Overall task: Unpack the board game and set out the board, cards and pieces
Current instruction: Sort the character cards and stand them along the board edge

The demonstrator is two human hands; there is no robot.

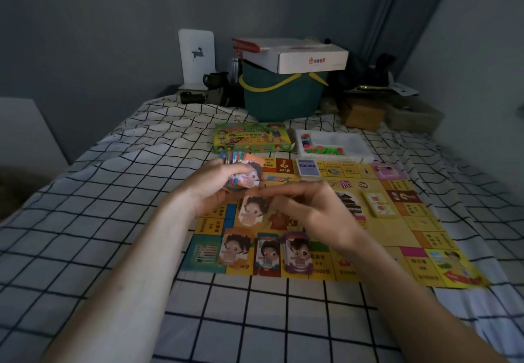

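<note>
The yellow game board [397, 249] lies flat on the checked bedsheet. My left hand [218, 189] grips a stack of colourful cards [243, 172] above the board's left side. My right hand [309, 209] pinches a single card [251, 211] showing a cartoon face, held just under the stack. Three small piles of face cards [268, 252] lie along the board's near edge. A blue card deck [307, 167], a pink deck [387, 170] and a yellow deck [380, 205] rest on the board. Behind it sit the green game box [252, 137] and a white tray [354, 147] with coloured pieces.
A green bucket [283, 99] with a white carton [297, 55] on top stands at the bed's far end, beside a white stand [196, 59], dark mugs and a brown box [361, 113]. The checked sheet [113, 192] spreads to the left and in front.
</note>
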